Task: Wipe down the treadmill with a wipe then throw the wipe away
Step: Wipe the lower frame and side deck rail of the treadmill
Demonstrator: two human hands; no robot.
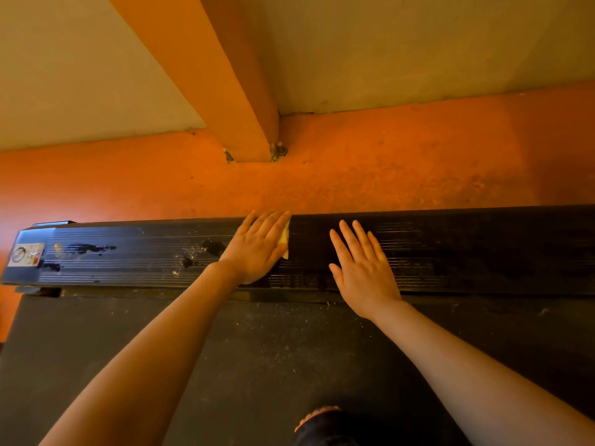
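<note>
Mid-wipe: left hand [257, 249] flat, pressing yellow wipe [284, 241] on treadmill side rail [467, 249], right hand [362, 268] spread beside at 3 o'clock; smudges remaining toward 9 o'clock, disposal pending.
</note>
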